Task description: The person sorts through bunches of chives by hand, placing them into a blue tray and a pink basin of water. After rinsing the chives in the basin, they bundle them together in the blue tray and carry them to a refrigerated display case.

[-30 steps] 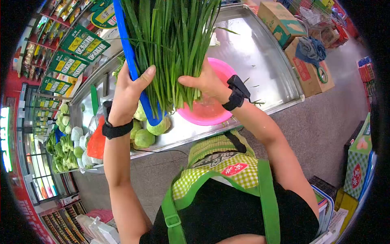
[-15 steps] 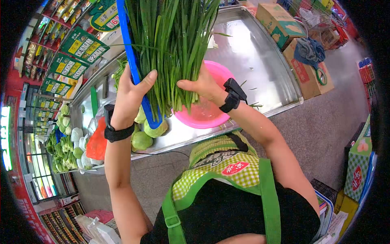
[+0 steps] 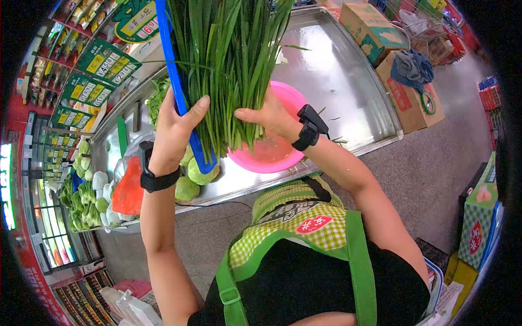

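Observation:
A thick bundle of long green garlic chives (image 3: 228, 70) lies along a blue tray (image 3: 169, 60), whose left edge and near corner show. My left hand (image 3: 176, 130) is closed on the tray's left edge, thumb toward the stems. On the other side, my right hand (image 3: 274, 117) is closed around the lower right of the bundle, thumb across the stalks; its other fingers are hidden. Behind and below the stem ends stands a pink basin (image 3: 265, 167), partly covered by the chives and my right hand. Round pale-green vegetables (image 3: 201, 173) sit below the tray's corner.
A metal-topped counter (image 3: 348, 70) stretches ahead, with a raised rim. Leafy vegetables (image 3: 81, 204) and an orange-red bag (image 3: 128, 187) are at left, below green price signs (image 3: 109, 62). Cardboard boxes (image 3: 405, 100) stand right of the counter, a blue-grey cloth (image 3: 412, 68) on them.
The surroundings have shifted slightly left in view. Both hands keep the same hold, and the tray and chives have barely moved.

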`<state>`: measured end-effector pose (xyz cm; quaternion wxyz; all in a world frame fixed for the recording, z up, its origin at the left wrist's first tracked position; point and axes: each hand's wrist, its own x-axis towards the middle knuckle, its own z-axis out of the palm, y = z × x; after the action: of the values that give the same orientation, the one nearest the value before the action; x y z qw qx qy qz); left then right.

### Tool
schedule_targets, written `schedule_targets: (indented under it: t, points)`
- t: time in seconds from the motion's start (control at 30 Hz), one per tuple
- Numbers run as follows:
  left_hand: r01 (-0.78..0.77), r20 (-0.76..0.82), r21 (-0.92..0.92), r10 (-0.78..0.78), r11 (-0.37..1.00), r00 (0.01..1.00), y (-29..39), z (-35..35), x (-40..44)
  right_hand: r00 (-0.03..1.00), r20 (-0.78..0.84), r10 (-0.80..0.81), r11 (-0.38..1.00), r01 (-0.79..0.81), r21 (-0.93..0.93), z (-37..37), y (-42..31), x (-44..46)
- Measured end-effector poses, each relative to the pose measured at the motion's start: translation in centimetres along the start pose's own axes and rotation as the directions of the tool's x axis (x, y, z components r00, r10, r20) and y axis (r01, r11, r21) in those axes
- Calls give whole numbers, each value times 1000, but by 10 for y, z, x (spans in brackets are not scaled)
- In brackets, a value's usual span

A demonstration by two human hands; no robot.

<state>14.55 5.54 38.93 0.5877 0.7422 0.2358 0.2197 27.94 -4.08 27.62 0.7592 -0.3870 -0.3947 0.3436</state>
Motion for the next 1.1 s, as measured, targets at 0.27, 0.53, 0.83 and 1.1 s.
schedule_targets:
  t: [0.27, 0.53, 0.83, 1.1]
  points:
    - [-4, -9, 6, 4, 1000, 1000, -9, -6, -1, 999, -32, -42, 999, 41, -31, 5, 7, 0]
    - [10, -36, -42, -11, 999, 999, -9, -6, -6, 1000, 26, 14, 1000, -13, -28, 5, 9, 1]
    - [15, -28, -61, -17, 998, 999, -13, -8, -10, 999, -12, -39, 999, 39, -22, 9, 14, -2]
    - [-7, -9, -39, 6, 999, 1000, -22, -19, -14, 996, 66, 51, 940, -26, -340, 15, -1, -4]
